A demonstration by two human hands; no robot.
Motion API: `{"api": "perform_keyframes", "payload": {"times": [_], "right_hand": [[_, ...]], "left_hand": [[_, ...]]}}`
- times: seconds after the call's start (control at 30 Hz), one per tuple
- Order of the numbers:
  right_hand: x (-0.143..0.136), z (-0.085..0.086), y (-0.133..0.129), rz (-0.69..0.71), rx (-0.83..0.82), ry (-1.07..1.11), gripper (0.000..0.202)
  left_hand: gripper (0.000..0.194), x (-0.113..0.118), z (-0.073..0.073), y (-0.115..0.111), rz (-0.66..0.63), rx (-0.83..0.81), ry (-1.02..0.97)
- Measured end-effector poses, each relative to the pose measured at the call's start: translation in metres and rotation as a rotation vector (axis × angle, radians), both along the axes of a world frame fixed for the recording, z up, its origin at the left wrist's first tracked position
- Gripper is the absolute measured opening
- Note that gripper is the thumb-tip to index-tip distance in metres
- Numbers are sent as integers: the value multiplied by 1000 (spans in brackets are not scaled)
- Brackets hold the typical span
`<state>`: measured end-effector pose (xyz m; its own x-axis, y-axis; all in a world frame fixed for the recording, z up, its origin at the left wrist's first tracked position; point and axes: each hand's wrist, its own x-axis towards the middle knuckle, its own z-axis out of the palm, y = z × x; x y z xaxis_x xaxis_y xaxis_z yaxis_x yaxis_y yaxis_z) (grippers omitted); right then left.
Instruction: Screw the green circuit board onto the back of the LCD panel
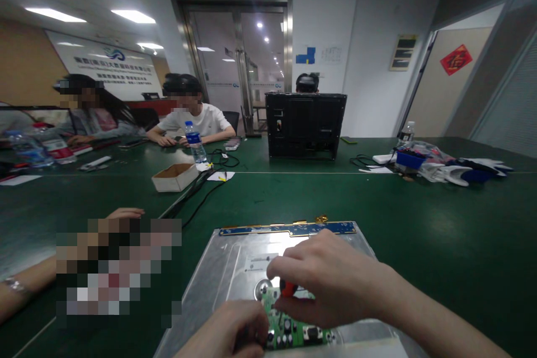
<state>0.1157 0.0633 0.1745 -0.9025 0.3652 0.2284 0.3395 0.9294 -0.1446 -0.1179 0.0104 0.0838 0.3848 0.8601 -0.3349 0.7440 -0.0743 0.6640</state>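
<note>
A silver metal panel (226,274) lies on the green table, with a blue circuit strip (268,230) along its far edge. On the panel's near part is a green circuit board (289,327). My right hand (327,282) is closed around a red and black tool (287,288), which points down at the board; its tip is partly hidden. At the board's left edge, my left hand (235,330) has its fingers curled inward, and what they hold, if anything, is hidden.
Another person's arm (33,271) reaches in at the left beside a blurred area. Farther off are a white open box (174,178), cables, a water bottle (194,142), a black panel (306,126) standing upright, and a blue container (409,159) with bags. Several people sit across the table.
</note>
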Motion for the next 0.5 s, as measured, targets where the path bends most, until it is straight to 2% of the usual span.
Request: {"api": "perform_keyframes", "payload": {"times": [0.33,0.5], "right_hand": [[-2,3,0,0,-12,-45,12],[-1,1,-2,4,-10,-40,12]], "left_hand": [[8,-1,-3,1,-30,46,67],[10,-4,-6,1,-34,55,51]]}}
